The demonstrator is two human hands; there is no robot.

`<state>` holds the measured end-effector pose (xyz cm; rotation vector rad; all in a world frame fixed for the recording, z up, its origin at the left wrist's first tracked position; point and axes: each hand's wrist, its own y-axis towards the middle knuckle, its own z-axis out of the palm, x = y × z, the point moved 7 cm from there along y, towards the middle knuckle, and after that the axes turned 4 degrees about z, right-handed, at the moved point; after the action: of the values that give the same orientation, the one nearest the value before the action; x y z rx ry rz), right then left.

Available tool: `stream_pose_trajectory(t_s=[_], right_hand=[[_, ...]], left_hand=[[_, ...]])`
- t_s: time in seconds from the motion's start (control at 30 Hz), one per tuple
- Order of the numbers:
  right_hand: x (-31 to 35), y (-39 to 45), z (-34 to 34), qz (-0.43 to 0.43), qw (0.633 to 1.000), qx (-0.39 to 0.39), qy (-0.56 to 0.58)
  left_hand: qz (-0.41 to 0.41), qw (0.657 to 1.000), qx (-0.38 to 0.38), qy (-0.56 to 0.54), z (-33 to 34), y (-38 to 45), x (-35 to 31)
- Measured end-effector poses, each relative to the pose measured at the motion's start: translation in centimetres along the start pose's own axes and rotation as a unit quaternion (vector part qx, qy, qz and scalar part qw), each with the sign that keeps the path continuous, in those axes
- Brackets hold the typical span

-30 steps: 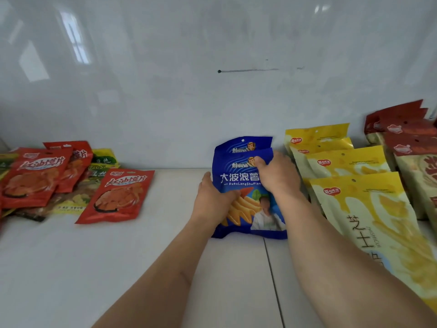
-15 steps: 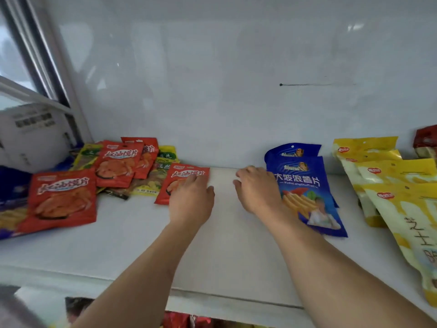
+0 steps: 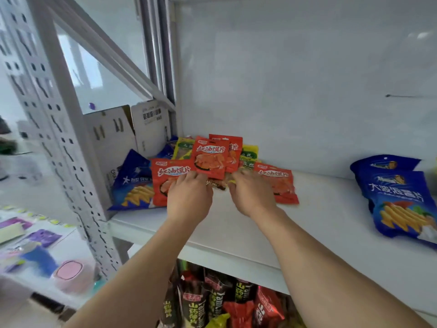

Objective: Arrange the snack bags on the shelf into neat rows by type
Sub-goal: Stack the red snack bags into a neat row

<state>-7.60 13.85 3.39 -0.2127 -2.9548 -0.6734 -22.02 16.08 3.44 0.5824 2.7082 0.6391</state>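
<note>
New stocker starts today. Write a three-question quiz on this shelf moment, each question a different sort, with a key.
1. True or false: the left hand rests on a red bag.
2. Which colour are the two bags lined up at the right of the shelf? A yellow, B blue, C green.
3. Fill in: the right hand partly covers a ___ bag.

Key: 1 true; 2 B; 3 red.
</note>
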Motion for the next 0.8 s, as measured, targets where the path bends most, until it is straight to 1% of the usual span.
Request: stream_pose_trajectory(t_s=[0.1,0.2,0.3,0.4,0.47,0.53,0.67,0.8], right_hand=[[3.0,1.3,0.6,-0.009,1.0,0.011,0.016],[5.2,2.7,1.5,-0.001,0.998,0.027,0.051],[6.4,4.2,3.0,0.029,0.994,0.038,0.101],[6.7,5.5,5.1,0.074,0.984,0.063,0.148],[6.6,6.3,6.2,0.098,0.977,0.072,0.173],[6.2,7.1,6.7,0.118,0.972,0.061,0.193],[4.7,9.2,7.5,0.14,0.963,0.059,0.224],[2.3,10.9,8.0,0.181,0.954,0.055,0.234]], left_hand=[[-0.057,0.998,-0.001,-0.026,-1.1,0.0,3.4],[-0.139,0.989,0.001,-0.059,-1.3,0.0,7.3],[-0.201,0.976,-0.026,-0.081,-1.4,0.1,10.7],[-0.25,0.96,-0.035,-0.122,-1.0,0.5,13.1],[-0.257,0.956,-0.037,-0.134,-0.6,1.1,13.7],[-0.251,0.96,-0.028,-0.118,-0.4,1.9,13.7],[-0.258,0.964,0.037,-0.051,0.7,3.6,12.8],[-0.271,0.957,0.081,-0.063,2.8,4.9,11.9]])
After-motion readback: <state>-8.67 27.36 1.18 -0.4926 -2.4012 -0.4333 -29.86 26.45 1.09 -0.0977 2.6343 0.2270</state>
